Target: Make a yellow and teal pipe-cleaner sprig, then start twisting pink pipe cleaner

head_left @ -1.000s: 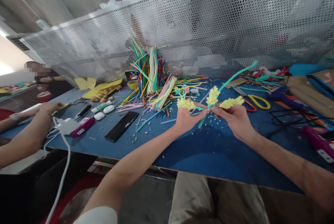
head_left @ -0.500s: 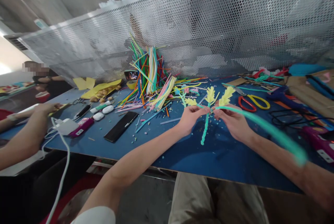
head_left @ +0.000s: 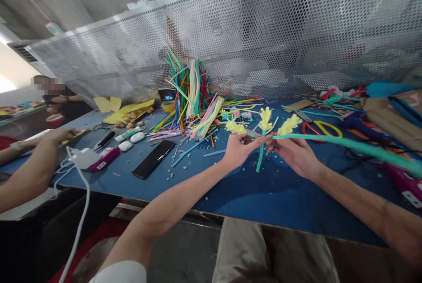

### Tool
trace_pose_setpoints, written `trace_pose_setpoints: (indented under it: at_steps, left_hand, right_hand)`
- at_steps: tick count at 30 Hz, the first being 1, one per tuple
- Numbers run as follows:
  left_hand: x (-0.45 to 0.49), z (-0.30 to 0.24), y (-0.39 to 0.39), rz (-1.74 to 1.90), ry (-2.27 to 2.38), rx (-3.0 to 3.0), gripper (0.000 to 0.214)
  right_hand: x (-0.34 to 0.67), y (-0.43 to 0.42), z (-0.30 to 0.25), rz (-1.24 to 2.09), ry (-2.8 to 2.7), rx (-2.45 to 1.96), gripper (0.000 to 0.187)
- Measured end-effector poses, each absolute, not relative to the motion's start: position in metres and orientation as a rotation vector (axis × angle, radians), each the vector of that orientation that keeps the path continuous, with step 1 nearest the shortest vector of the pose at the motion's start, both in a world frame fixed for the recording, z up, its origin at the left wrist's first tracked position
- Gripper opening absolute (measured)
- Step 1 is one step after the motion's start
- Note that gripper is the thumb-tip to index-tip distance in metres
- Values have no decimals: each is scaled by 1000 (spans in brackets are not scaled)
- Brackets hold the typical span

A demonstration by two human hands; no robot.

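Observation:
Above the blue table (head_left: 263, 195), my left hand (head_left: 238, 149) pinches a small craft flower stem (head_left: 260, 157) with three fuzzy yellow tufts (head_left: 265, 119) on teal stalks. Just to its right, my right hand (head_left: 295, 153) pinches the same bundle and holds a long teal pipe cleaner (head_left: 349, 144) that stretches away to the right edge of the view. The fingertips of both hands meet at the stalks.
A heap of coloured pipe cleaners (head_left: 191, 98) stands behind my hands, before a perforated metal screen (head_left: 263, 32). Red and yellow scissors (head_left: 318, 128) lie to the right, a pink glue gun (head_left: 402, 179) far right. A black phone (head_left: 153, 164) lies left; another person's arms (head_left: 29, 164) reach in there.
The long teal pipe cleaner swung from pointing up and back to pointing right and toward me, then rose a little. The yellow tufts turned upright between my hands.

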State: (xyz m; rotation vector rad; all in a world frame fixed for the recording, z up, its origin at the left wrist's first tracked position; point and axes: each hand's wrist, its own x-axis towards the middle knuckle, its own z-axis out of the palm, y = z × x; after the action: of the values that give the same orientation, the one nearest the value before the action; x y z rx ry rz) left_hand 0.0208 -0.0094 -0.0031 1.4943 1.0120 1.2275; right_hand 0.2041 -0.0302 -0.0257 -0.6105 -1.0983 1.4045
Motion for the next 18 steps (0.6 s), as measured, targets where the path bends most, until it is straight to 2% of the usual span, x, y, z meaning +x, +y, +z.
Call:
trace_pose_setpoints:
  at_steps: [6, 13, 18]
  left_hand:
    - [13, -2, -5, 1266, 1056, 1956, 33]
    - [12, 1, -7, 1305, 1067, 1999, 28]
    - [11, 1, -5, 1309, 998, 1989, 27]
  right_hand:
    - [205, -32, -20, 1429, -1111, -639, 17]
    - [203, -37, -15, 1476, -1104, -586, 17]
    - [204, -39, -15, 1400, -1171, -725, 23]
